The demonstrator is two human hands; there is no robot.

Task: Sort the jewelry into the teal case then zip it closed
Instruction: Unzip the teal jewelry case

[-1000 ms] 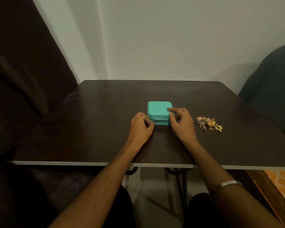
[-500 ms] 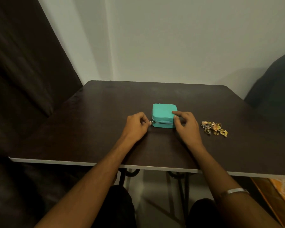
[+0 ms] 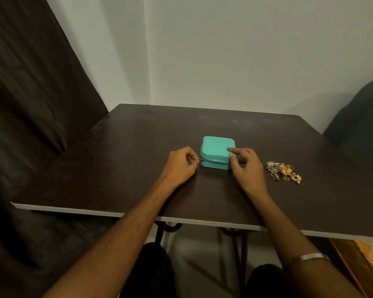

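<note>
A small square teal case (image 3: 217, 147) lies flat on the dark table (image 3: 121, 147), its lid down. My left hand (image 3: 182, 164) is at its near left corner and pinches the metal zipper pull (image 3: 200, 159) between thumb and forefinger. My right hand (image 3: 243, 166) steadies the case from the right, with the forefinger on the lid and the thumb on the front wall. A heap of gold and silver jewelry (image 3: 283, 170) lies on the table to the right of that hand, apart from the case.
The table's white front edge (image 3: 138, 215) runs across below my forearms. A dark curtain (image 3: 30, 82) hangs on the left and a dark rounded chair back (image 3: 362, 125) stands at the far right. Pale walls (image 3: 246, 50) rise behind the table.
My left hand has drawn the zipper pull from the case's front to its near left corner. The right hand has stayed on the case. The camera has shifted a little.
</note>
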